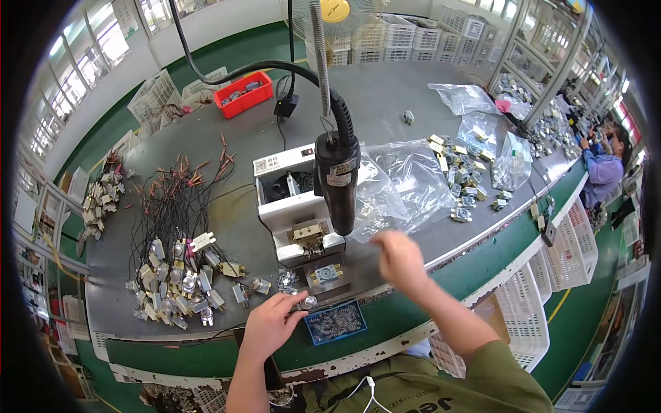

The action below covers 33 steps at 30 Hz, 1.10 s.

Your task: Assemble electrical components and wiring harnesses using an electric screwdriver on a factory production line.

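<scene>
A white machine (281,224) carries a square black-and-white code (262,165) on its top edge, with two short rows of dark characters (276,162) just to the right of it. The black screwdriver (339,206) hanging over it wears a pale label (341,173) whose small print is too fine to read. Large dark letters (434,405) run across the green shirt (475,378), partly cut off by the lower edge. A wall sheet (126,16), upper left, has marks too small to make out.
</scene>
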Available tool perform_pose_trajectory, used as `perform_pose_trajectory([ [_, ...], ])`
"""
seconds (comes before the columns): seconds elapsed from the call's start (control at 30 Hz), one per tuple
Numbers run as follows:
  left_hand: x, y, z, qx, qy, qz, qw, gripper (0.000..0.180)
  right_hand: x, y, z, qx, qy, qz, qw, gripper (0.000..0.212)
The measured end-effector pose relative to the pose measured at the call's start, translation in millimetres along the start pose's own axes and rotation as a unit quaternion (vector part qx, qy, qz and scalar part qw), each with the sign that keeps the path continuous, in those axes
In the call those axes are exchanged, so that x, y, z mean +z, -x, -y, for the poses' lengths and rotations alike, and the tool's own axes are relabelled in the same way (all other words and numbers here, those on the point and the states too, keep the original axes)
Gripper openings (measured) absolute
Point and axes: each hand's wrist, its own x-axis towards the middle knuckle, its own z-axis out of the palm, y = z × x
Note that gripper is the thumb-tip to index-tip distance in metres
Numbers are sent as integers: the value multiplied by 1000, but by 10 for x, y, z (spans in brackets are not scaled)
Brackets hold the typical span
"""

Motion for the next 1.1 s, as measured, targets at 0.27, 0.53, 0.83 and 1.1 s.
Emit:
perform_pose_trajectory([
  [0.27, 45, -70, 10, 19, 1, -1, 1000, 38, 468, -584, -560, -8, 132, 18, 991, 23],
  [0.53, 56, -79, 90, 44, -15, -25, 999, 36, 443, -688, -678, -51, 122, -5, 991, 12],
  [0.83, -32, -39, 91, 72, -55, -53, 994, 35, -59, -363, -86, -20, 106, 47, 993, 11],
  [1.1, -4, -79, 71, 79, -39, -58, 994, 35, 23, -242, 685, 18, -173, 199, 964, 10],
])
